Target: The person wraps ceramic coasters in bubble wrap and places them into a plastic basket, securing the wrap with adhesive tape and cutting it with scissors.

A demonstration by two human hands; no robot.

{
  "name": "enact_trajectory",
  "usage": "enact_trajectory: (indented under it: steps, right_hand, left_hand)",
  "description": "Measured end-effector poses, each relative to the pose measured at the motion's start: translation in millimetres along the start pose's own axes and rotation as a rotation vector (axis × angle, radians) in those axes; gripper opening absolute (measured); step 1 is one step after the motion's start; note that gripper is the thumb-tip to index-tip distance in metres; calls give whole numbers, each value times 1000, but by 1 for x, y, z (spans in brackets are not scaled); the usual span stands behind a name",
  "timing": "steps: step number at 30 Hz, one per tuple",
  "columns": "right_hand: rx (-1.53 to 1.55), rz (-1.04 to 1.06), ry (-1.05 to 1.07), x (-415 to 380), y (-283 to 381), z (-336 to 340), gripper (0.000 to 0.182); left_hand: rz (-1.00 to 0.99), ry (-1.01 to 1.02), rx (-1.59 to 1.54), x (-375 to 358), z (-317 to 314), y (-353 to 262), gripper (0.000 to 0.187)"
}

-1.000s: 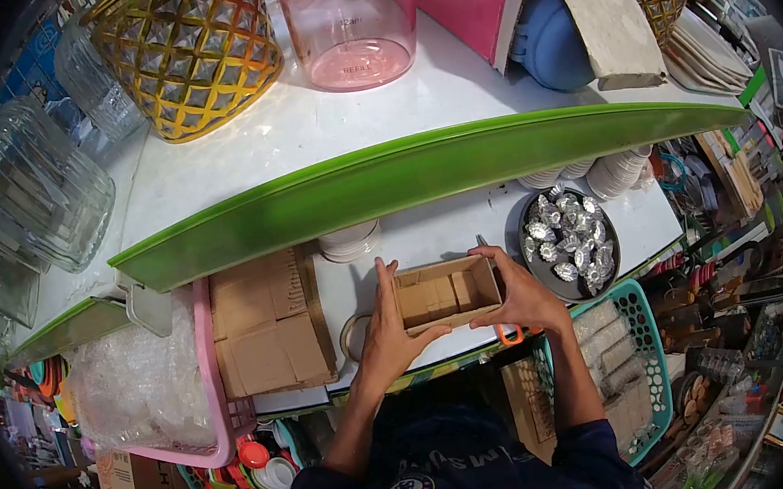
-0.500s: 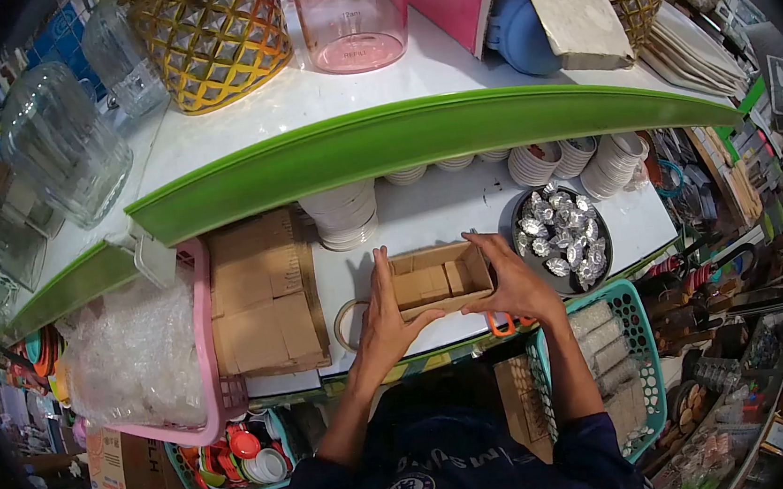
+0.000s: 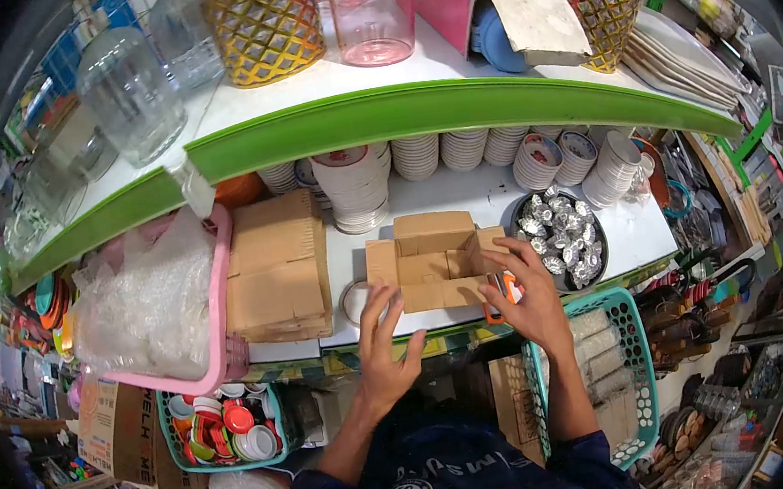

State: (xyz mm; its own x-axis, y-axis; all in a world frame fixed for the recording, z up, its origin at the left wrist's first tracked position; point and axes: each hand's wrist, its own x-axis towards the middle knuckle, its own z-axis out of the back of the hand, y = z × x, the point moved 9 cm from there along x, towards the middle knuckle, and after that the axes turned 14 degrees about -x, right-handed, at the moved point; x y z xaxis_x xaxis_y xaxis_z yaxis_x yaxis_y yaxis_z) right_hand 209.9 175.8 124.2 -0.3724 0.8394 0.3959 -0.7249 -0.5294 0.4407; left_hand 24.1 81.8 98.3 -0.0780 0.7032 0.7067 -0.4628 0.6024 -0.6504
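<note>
A small cardboard box (image 3: pixel 439 294) stands on the white shelf (image 3: pixel 448 192) with its top flaps spread outward. My left hand (image 3: pixel 387 349) is off the box's front left corner, fingers apart and holding nothing. At the box's right side is my right hand (image 3: pixel 531 302), its fingers spread near the right flap; whether they touch it is unclear. Orange-handled scissors (image 3: pixel 494 312) lie partly behind that hand. A tape roll (image 3: pixel 354 303) sits left of the box, partly hidden.
Flattened cardboard (image 3: pixel 274 279) is stacked left, beside a pink basket (image 3: pixel 222 327) of bubble wrap. Stacked bowls (image 3: pixel 353 187) stand behind. A black bowl (image 3: pixel 603 257) holds silvery foil-like pieces. A green shelf edge (image 3: pixel 454 111) crosses above; a teal basket (image 3: pixel 645 352) is lower right.
My hands have let go of the box's sides, the left one drawing back toward me. The box's flaps now stand outward. The view has shifted slightly.
</note>
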Motion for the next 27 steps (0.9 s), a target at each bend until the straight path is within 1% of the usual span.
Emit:
enact_trajectory:
  steps: [1,2,3,4,5,6,8,10,12,13,14,16,17,19,22,24,25,26,27]
  right_hand:
    - [95,-27,-36,-4,2,2,39]
    - [100,-12,-29,-9,6,-2,39]
    - [237,-67,-28,-15,3,-9,31]
    - [374,-122,-24,-21,1,-15,23]
    - [424,-92,-45,-24,12,-16,14]
    - [429,-74,-34,-31,17,-24,14]
    - [659,-101,18,-46,21,-52,11]
    - [717,-77,77,-57,34,-74,9]
    - [904,-177,203,-73,42,-105,9]
    - [979,-261,252,-82,48,-115,10]
    - [987,-243,287,-86,58,-121,10]
    - [1039,-294,325,-94,69,-134,11]
    - [1023,-293,357,-95,74,-140,11]
    - [970,-241,402,-93,88,-154,11]
    - [967,-190,512,-93,116,-181,11]
    - [910,-163,644,-99,138,-205,11]
    - [906,-103,674,-103,151,-218,12]
    - [904,-92,699,-107,162,-227,12]
    - [886,-52,787,-115,177,-239,13]
  left_hand:
    - [70,-25,-78,-10,3,1,52]
    - [140,-51,-155,-22,6,1,45]
    - [142,-67,-144,-38,9,1,45]
    - [311,-71,-336,-61,5,23,37]
    - [477,-78,-532,-83,-2,39,30]
    - [474,-98,-524,-96,0,38,30]
    - [638,-306,-743,-129,9,48,22]
    - [634,-380,-695,-151,22,46,20]
    - [748,-592,-808,-191,35,63,20]
    - [769,-645,-861,-201,42,63,20]
    - [762,-683,-844,-208,51,60,20]
    - [848,-804,-871,-229,66,59,21]
    - [837,-852,-852,-236,77,56,21]
    - [889,-910,-772,-253,94,55,21]
    - [882,-1029,-758,-281,120,52,22]
    - [884,-1086,-719,-300,140,52,22]
    - [898,-1105,-691,-310,150,52,22]
    - [895,-1132,-684,-320,161,51,22]
    - [924,-1140,-667,-330,171,51,22]
